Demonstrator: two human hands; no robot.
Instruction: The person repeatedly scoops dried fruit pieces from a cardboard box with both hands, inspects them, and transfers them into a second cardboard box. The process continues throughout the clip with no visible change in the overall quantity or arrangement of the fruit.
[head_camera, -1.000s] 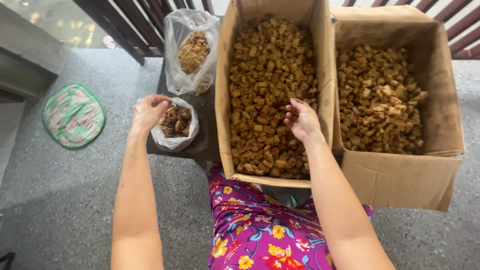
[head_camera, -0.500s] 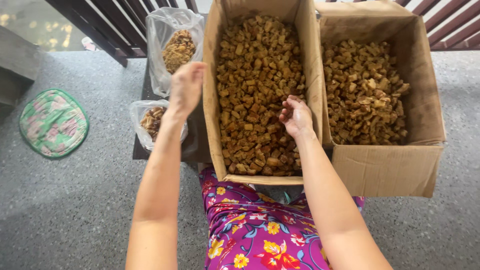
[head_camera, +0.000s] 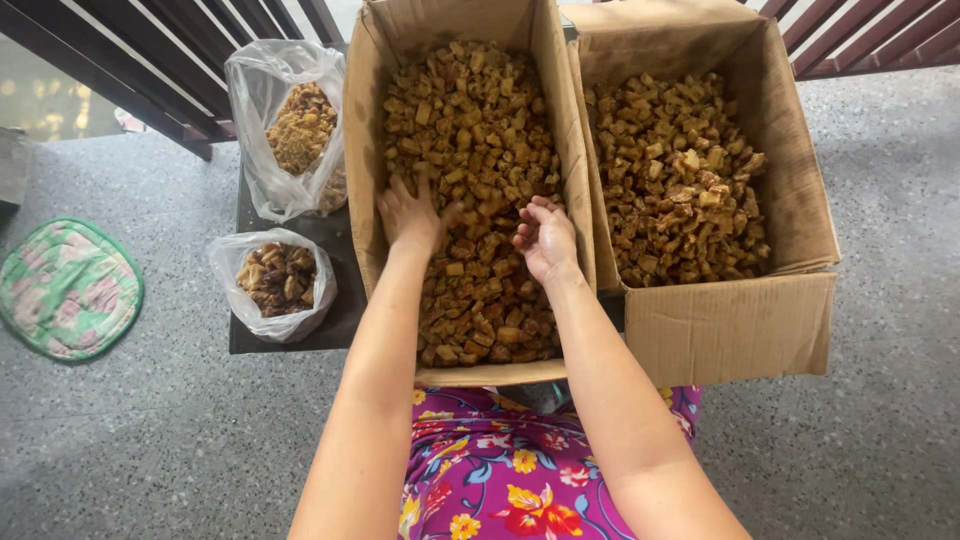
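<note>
Cardboard is forming the near box (head_camera: 560, 120), which is sitting at the person's lap and brimming with brown chunks (head_camera: 480, 150). Left hand (head_camera: 410, 215) is lying flat on the chunks, fingers spread open; right hand (head_camera: 545, 240) is cupping loosely beside it (whether it is holding a piece, I cannot tell). Two plastic bags (head_camera: 270, 280) are standing to the left.

Open-topped box (head_camera: 370, 150) walls hem both sides; two bags (head_camera: 275, 280) crowd the left.
</note>
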